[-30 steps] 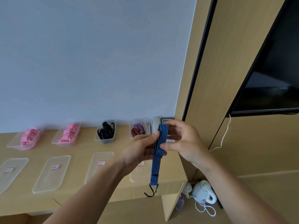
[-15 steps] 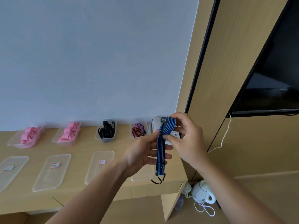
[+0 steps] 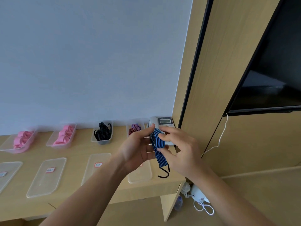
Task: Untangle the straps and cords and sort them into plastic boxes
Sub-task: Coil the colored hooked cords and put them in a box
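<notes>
A blue striped elastic strap is wound into a small roll, and both hands hold it above the desk's right end. My left hand grips the roll from the left. From the right, the fingers of my right hand press on it. A short tail hangs below, ending in a black hook. Along the wall stand several plastic boxes: two hold pink straps, one holds black cords, and one holds red and purple straps.
Clear lids with red labels lie in a row near the desk's front edge. A grey telephone sits behind the hands. On the floor at right stands a white kettle with its cord. A dark screen hangs on the right wall.
The strap has been wound up further: the hanging tail got much shorter and the hook rose toward the hands. Both hands stayed in about the same place.
</notes>
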